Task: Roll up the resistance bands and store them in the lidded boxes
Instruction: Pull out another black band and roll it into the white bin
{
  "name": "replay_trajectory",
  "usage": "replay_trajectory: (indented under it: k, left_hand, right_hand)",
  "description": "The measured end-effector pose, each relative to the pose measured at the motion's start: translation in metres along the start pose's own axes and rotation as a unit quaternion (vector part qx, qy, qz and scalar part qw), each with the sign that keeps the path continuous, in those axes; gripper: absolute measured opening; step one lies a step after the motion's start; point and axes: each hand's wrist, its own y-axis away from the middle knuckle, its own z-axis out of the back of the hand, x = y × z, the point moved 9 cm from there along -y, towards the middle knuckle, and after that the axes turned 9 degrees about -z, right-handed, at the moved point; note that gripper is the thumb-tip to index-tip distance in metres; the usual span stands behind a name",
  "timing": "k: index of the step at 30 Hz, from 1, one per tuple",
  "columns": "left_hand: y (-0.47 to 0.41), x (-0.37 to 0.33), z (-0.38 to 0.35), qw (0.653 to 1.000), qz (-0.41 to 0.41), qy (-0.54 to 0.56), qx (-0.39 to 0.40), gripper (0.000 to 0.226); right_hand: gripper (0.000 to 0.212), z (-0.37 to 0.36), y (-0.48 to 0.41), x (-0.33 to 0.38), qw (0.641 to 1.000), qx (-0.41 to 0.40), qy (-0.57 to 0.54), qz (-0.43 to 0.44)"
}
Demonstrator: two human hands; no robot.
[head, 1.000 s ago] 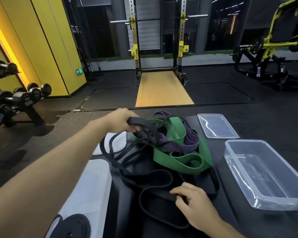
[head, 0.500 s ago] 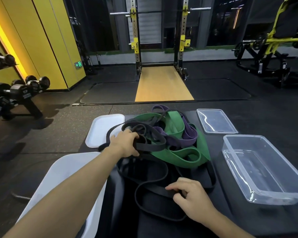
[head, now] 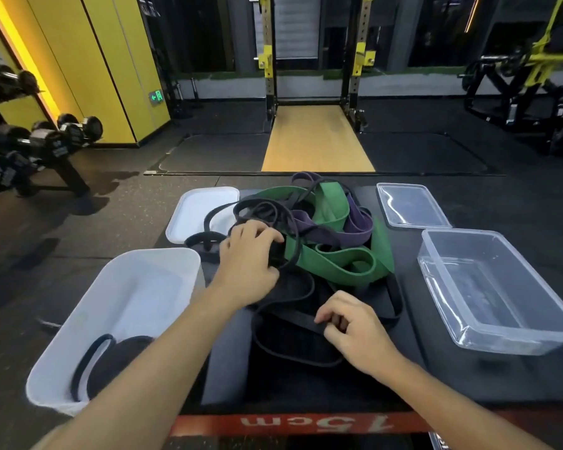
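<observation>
A tangled heap of resistance bands lies on a black padded platform (head: pixel 436 375): a wide green band (head: pixel 335 266), a purple band (head: pixel 355 228) and several black bands (head: pixel 290 326). My left hand (head: pixel 251 258) grips a narrow black band at the heap's left side. My right hand (head: pixel 355 329) pinches a flat black band near the front. A white box (head: pixel 134 287) at the left holds a rolled black band (head: pixel 111 362). A clear box (head: pixel 501 287) stands at the right.
A white lid (head: pixel 195 209) lies behind the white box and a clear lid (head: pixel 410 204) behind the clear box. The platform's front edge carries a red strip marked 15cm (head: pixel 312 423). A dumbbell rack (head: pixel 30 141) stands far left, a squat rack (head: pixel 316 60) straight ahead.
My left hand has pulled the black band from the far side of the heap back toward me and lower. My right hand stays on the flat black band near the front.
</observation>
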Motion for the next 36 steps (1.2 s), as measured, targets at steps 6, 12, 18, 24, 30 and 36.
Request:
replay_trajectory:
  k: [6,12,18,24,30,36]
  left_hand:
    - [0.079,-0.050,-0.037,0.983,-0.163,0.082,-0.012,0.018]
    - [0.137,-0.016,-0.037,0.984,0.025,0.097,-0.145,0.032]
    - [0.143,0.005,-0.052,0.981,0.158,0.037,-0.106,0.033]
    - [0.109,-0.046,-0.070,0.988,-0.029,0.150,-0.029,0.055]
    - [0.105,-0.052,-0.075,0.991,-0.127,-0.032,-0.012,0.064]
    - [0.092,-0.057,-0.086,0.978,-0.189,-0.064,0.057,0.033]
  right_hand:
    - [0.021,0.008,0.010,0.000,0.997,0.069,0.016,0.023]
    - [0.028,0.005,0.031,-0.007,0.990,0.074,0.103,0.064]
    - [0.020,0.018,0.024,-0.010,0.995,0.043,-0.061,-0.070]
    - [0.031,-0.008,0.030,0.007,0.968,0.092,-0.167,-0.160]
    - [0.035,0.004,0.025,0.004,0.988,0.045,0.130,-0.077]
    - [0.027,0.008,0.029,0.000,0.984,0.017,0.180,0.002]
